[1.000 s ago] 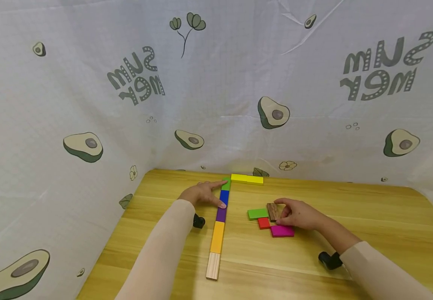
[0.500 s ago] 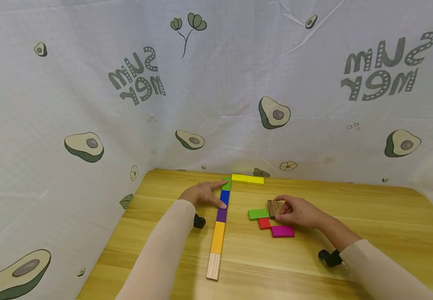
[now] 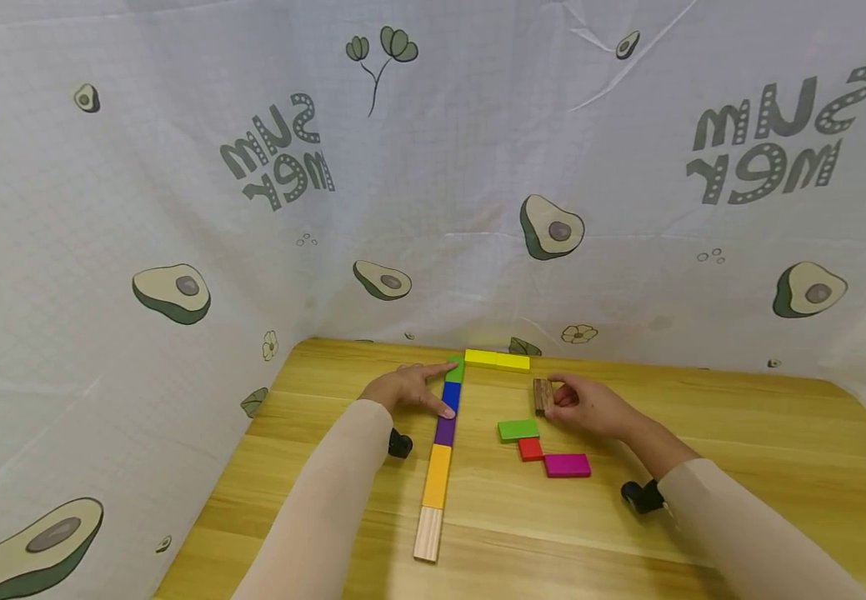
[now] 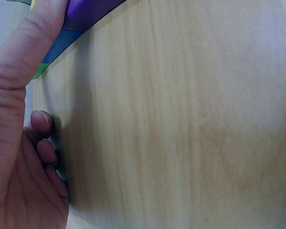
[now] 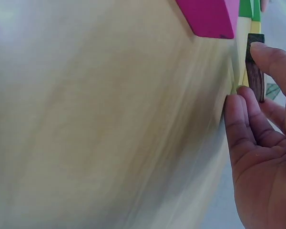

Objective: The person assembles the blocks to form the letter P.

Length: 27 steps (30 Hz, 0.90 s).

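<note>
My right hand [image 3: 593,407] pinches a dark brown wooden block [image 3: 542,397] between thumb and fingers, just beyond the loose blocks. In the right wrist view the thumb lies on that block's near end. My left hand [image 3: 405,390] rests at a straight row of flat blocks. Its index fingertip touches the green block [image 3: 455,372] at the far end, and the thumb lies near where the blue block [image 3: 451,394] meets the purple block [image 3: 444,431]. In the left wrist view the other fingers curl loosely beside the row. An orange block [image 3: 436,475] and a pale wooden block [image 3: 428,534] continue it nearer.
Two yellow blocks [image 3: 497,360] form a short line at the table's back edge. Another green block [image 3: 518,430], a small red block [image 3: 530,449] and a magenta block [image 3: 567,465] lie right of the row. A patterned white cloth [image 3: 433,167] hangs behind the wooden table [image 3: 523,550].
My right hand has carried the brown block away from its spot beside the loose green and red blocks, toward the back of the table. The left hand stays put on the row.
</note>
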Available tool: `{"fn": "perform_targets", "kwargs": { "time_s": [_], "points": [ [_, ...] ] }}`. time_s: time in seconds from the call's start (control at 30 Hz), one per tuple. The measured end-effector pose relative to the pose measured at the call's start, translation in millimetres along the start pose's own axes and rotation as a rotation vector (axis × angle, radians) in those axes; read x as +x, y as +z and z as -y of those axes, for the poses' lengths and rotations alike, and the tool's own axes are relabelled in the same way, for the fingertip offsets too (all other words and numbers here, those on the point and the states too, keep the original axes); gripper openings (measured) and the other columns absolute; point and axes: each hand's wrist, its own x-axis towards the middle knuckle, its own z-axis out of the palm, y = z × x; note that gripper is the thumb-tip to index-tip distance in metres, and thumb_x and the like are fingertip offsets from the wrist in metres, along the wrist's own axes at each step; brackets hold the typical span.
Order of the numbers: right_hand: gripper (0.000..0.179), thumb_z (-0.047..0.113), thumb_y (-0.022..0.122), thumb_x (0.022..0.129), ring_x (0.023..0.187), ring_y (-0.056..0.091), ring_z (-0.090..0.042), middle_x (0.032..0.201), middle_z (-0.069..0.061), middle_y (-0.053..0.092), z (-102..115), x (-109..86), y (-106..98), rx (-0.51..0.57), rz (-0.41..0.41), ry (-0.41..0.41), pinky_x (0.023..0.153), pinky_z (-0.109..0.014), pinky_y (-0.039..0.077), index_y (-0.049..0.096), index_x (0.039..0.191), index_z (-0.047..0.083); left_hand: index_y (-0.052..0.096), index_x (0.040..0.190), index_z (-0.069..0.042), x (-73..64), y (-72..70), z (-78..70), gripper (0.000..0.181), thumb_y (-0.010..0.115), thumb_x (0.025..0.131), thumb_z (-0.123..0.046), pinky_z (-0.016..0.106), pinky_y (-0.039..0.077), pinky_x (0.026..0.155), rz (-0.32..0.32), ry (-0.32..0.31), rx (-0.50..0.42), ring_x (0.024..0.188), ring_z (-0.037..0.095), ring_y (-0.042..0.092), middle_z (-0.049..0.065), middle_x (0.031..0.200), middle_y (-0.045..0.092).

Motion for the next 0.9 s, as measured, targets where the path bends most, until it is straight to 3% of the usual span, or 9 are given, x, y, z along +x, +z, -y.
{"fn": "perform_targets", "kwargs": {
  "time_s": [0.23, 0.6, 0.9],
  "points": [
    [0.069, 0.029, 0.075, 0.095, 0.1, 0.066, -0.025, 0.113, -0.015, 0.07, -5.4, 11.6, -2.1, -0.004, -0.008, 0.034, 0.093, -0.047, 0.057, 0.044, 0.146, -0.005, 0.029, 0.153, -0.059, -0.2, -0.6, -2.4, 0.099, 0.085, 0.072, -0.063, 0.072, 0.022, 0.12, -0.001, -0.012, 0.012, 0.158, 0.039, 0.016, 0.008, 0.172, 0.022],
    [0.073, 0.03, 0.076, 0.093, 0.085, 0.06, -0.019, 0.1, -0.012, 0.069, -6.4, 23.0, -3.1, -0.035, 0.008, 0.035, 0.074, -0.031, 0.051, 0.044, 0.146, -0.009, 0.03, 0.153, -0.06, 2.4, 0.6, 0.3, 0.1, 0.086, 0.07, -0.063, 0.073, 0.023, 0.119, 0.005, -0.023, -0.003, 0.158, 0.039, 0.017, 0.009, 0.171, 0.022],
    [0.073, 0.03, 0.074, 0.095, 0.08, 0.055, -0.018, 0.098, -0.011, 0.065, -5.1, 26.0, -4.6, 0.022, 0.037, 0.077, 0.069, -0.03, 0.046, 0.041, 0.149, -0.006, 0.03, 0.153, -0.06, 3.8, 0.3, 2.3, 0.099, 0.086, 0.072, -0.062, 0.072, 0.021, 0.121, 0.006, -0.006, -0.006, 0.158, 0.039, 0.017, 0.01, 0.171, 0.022]
  ]
}}
